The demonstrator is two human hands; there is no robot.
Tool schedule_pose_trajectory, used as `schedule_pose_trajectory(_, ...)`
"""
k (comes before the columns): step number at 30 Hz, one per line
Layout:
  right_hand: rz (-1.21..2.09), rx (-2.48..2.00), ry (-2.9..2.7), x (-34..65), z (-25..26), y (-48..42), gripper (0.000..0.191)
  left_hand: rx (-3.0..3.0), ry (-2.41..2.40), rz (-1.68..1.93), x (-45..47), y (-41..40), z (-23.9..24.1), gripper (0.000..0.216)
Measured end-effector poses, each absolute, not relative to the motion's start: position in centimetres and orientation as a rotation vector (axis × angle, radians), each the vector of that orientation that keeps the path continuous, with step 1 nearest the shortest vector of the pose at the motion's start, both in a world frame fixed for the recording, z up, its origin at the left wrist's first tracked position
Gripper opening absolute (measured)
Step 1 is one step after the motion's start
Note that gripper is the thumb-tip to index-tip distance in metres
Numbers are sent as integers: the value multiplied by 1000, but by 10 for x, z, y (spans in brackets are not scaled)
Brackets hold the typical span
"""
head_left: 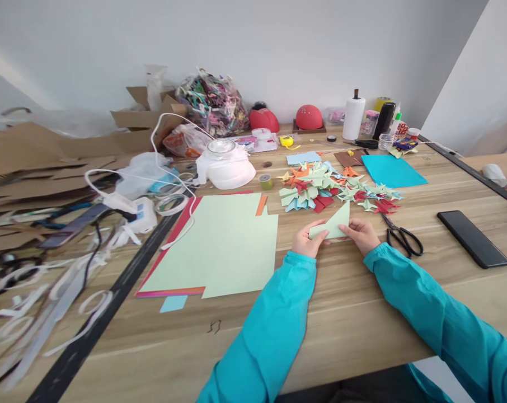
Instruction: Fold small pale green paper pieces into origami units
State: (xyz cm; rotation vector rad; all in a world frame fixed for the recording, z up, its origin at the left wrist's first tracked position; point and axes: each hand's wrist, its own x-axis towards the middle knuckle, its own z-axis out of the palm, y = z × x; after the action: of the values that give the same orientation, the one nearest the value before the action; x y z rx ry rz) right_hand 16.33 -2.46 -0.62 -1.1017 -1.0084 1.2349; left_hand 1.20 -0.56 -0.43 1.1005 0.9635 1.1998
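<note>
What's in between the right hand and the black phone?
Black-handled scissors lie on the table between the right hand and the phone, as the head view shows.

left hand (307, 240) — fingers partly hidden behind pale green paper (336, 225) | cardboard (20, 146) — cut by left edge (blurred too)

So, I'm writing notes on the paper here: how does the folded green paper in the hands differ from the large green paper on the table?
The folded paper is small, while the large green paper covers far more area. The folded paper is held by the left hand and right hand; the large green paper lies on the table. Both are pale green.
</note>
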Motion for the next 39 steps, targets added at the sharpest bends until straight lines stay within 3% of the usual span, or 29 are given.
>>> schedule_pose_trajectory(27, 1132, -1190, -1062, 165, -9, -26, 32, 1065, 1064, 1162, 13, -6, -8, 39)
schedule_pose_trajectory(39, 1209, -1133, -792, 165, -6, -25, 28, 1118, 977, 1114, 16, -13, -6, 35)
